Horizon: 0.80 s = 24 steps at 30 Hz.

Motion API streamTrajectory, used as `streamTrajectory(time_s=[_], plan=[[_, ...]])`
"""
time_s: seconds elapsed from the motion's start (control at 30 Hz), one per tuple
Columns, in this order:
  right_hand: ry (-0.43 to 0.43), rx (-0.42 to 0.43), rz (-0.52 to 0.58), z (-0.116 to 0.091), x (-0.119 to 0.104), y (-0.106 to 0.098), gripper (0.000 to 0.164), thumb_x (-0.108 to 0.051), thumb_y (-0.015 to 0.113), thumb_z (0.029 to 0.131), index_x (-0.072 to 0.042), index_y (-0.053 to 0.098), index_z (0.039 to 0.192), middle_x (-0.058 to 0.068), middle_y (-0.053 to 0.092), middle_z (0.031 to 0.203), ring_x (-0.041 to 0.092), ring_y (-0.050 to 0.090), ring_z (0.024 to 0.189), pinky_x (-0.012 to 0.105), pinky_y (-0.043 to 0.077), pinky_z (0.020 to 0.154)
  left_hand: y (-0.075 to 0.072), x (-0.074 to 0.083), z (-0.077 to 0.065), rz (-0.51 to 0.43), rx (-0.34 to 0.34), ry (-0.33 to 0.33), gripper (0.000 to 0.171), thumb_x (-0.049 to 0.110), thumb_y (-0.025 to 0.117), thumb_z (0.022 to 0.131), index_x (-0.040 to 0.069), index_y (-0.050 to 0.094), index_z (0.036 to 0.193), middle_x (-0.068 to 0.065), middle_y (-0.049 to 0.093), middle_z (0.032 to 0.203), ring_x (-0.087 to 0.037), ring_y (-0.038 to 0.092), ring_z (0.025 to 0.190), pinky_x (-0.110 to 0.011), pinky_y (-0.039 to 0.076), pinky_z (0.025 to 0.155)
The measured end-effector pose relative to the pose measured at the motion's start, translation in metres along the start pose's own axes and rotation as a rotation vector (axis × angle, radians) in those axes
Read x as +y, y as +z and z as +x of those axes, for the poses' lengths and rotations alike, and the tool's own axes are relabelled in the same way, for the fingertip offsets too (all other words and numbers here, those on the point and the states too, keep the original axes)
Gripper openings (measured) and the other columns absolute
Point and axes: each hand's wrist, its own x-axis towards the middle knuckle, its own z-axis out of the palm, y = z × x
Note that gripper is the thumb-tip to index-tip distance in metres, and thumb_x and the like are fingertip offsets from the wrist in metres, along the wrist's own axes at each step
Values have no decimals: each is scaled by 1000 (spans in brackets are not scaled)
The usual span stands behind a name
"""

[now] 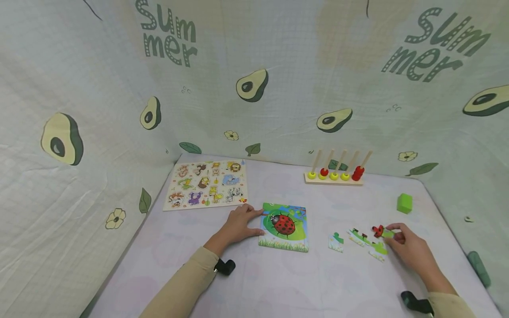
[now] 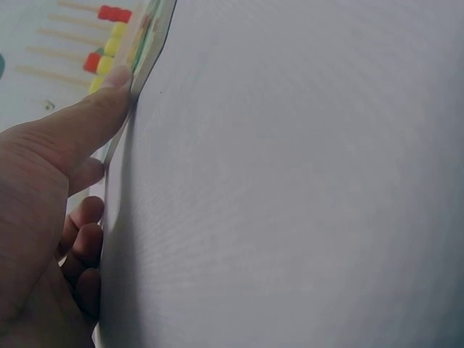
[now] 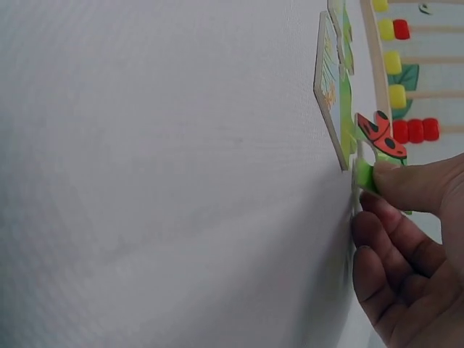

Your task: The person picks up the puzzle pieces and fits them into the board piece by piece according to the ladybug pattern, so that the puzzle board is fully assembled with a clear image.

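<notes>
In the head view, a square ladybug picture board (image 1: 283,224) lies flat near the middle of the table. My left hand (image 1: 239,223) rests at its left edge, thumb and forefinger spread apart and touching that side. The left wrist view has the thumb (image 2: 109,105) against the board's edge. On the right, my right hand (image 1: 409,247) pinches a red and green puzzle piece (image 3: 383,141) between thumb and fingers, close over the table. Beside it lie a few joined green puzzle pieces (image 1: 367,242) and one separate green and white piece (image 1: 336,243).
A peg puzzle board with animals (image 1: 207,183) lies at the back left. The bead stacker (image 1: 334,179), with red and yellow beads on upright pegs, stands at the back. A green block (image 1: 404,203) sits at the right. Patterned cloth (image 1: 286,53) hangs around the table.
</notes>
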Motion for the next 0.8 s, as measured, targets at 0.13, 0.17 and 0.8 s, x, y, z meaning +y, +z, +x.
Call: streamTrajectory(time_s=[0.13, 0.17, 0.8], plan=[[-9, 33, 9, 0, -1, 2, 35, -14, 66, 97, 1, 56, 126, 20, 62, 96, 30, 60, 82, 37, 45, 63, 0, 1, 0, 3, 4, 3, 76, 59, 74, 86, 26, 52, 151, -3, 53, 124, -19, 47, 108, -44, 37, 95], [-9, 38, 12, 0, -2, 2, 35, -15, 66, 97, 1, 56, 127, 20, 62, 96, 29, 59, 82, 36, 45, 62, 0, 1, 0, 2, 4, 3, 76, 59, 74, 86, 26, 52, 151, -3, 53, 124, -19, 48, 108, -44, 37, 95], [-109, 18, 106, -2, -36, 15, 30, -21, 65, 101, -3, 59, 125, 12, 66, 96, 19, 58, 79, 28, 44, 59, 1, 0, 0, 4, 4, 5, 76, 59, 74, 86, 27, 52, 151, -2, 53, 123, -19, 47, 106, -42, 37, 93]])
